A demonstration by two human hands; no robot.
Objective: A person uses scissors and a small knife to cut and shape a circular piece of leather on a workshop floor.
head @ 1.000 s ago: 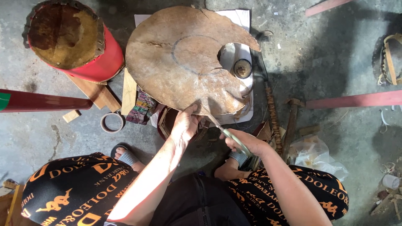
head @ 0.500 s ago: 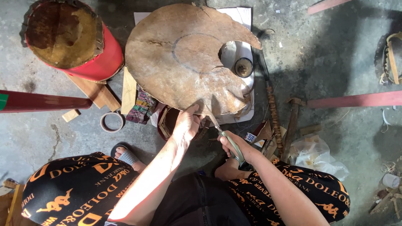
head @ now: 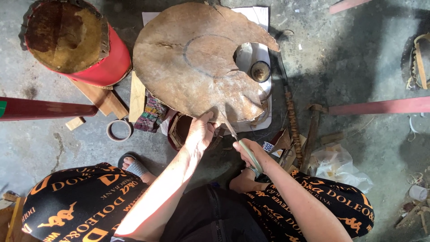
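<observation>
our left hand (head: 200, 132) pinches the hide (head: 192, 62) edge while our right hand (head: 251, 154) is clamped on the scissors (head: 242, 143). one round notch is already cut out; most of the marked circle remains uncut.

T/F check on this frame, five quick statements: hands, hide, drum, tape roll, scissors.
1. The left hand grips the near edge of the round hide. True.
2. The right hand holds a hammer. False: it holds scissors, blades at the hide's edge.
3. The red drum stands left of the hide. True.
4. The hide is whole. False: a rounded notch is cut out of its right side.
5. The tape roll lies on top of the hide. False: it lies on the floor, left of the left hand.
</observation>
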